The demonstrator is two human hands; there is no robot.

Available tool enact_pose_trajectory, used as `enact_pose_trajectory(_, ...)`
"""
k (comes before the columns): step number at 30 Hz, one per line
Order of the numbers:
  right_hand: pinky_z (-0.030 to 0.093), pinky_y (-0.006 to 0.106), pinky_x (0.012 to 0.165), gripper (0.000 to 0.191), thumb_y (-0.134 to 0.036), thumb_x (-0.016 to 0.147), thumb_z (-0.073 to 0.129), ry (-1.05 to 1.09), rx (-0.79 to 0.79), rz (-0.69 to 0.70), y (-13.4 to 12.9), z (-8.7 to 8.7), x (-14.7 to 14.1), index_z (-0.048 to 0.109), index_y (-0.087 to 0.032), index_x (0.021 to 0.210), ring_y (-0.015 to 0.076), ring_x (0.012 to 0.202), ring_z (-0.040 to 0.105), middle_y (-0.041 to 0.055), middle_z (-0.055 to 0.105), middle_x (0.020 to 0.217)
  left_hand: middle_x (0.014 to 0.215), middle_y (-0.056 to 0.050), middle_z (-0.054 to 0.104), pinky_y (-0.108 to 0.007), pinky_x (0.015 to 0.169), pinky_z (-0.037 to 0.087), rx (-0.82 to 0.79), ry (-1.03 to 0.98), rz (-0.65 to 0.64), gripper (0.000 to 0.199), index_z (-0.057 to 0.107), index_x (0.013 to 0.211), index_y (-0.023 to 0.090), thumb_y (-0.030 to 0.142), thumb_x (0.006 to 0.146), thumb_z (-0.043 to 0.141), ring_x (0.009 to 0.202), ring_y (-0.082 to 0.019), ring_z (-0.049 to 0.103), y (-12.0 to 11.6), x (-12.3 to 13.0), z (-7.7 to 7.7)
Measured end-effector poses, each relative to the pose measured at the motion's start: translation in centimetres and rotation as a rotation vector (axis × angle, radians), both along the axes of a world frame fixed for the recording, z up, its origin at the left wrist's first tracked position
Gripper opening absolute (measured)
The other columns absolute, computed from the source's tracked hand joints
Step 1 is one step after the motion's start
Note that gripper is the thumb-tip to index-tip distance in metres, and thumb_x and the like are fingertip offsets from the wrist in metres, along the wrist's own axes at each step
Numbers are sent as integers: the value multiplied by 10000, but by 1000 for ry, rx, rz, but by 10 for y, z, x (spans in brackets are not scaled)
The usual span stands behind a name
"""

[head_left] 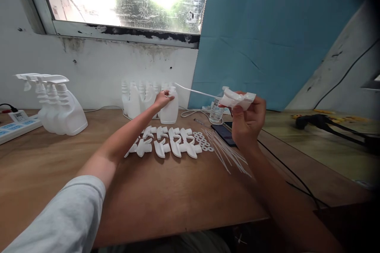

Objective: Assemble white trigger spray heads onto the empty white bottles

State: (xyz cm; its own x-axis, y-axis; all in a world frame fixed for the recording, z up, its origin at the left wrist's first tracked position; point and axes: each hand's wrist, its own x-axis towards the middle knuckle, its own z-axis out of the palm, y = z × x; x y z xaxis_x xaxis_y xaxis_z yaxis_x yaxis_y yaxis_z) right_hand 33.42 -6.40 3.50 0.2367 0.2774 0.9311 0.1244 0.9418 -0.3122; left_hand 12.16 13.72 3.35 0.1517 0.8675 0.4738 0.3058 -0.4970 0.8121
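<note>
My left hand (163, 99) is closed on a white plastic bottle (170, 114) standing on the table, gripping it near the neck. Raised at the right, my right hand (247, 120) holds a white trigger spray head (237, 99) on its side. From that head a thin dip tube (197, 91) runs left, its tip close to the bottle's mouth; whether it enters cannot be made out. Below my hands lie several loose trigger spray heads (162, 148) in rows. Beside them are small white ring washers (204, 142) and a spread of loose dip tubes (228, 150).
Several bottles without heads (133, 101) stand against the wall. At the left are bottles with spray heads fitted (67, 106) and a power strip (22, 126). A glass (216, 114), a phone (222, 134) and cables lie at the right. A black cable (289, 170) crosses the table.
</note>
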Motion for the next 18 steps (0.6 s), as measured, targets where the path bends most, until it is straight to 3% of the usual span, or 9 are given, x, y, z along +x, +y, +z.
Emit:
enact_pose_trajectory(4,585,396,762,283,-320,799,727,70,14,27,-6,8,-2,559,-210,998,185,855,670,47,636,1056,1139,-135,646,-366,890,483,114,-21,-26,388,610,1125,113,232,759,667,997,-241,612,-16,-6,-6)
enact_pose_trajectory(11,596,446,711,307,-302,708,792,114,56,64,-28,22,-13,596,-210,925,197,817,660,16,642,901,1188,-114,610,-362,923,479,302,-30,-22,405,613,1139,150,221,748,686,1048,-233,600,-54,-34,0)
enact_pose_trajectory(18,590,442,633,357,-362,648,835,132,117,40,-39,31,-10,582,-245,872,202,792,638,5,632,855,1147,-88,608,-364,897,494,465,70,23,374,604,1134,184,235,773,684,1006,-213,608,-71,-62,-1)
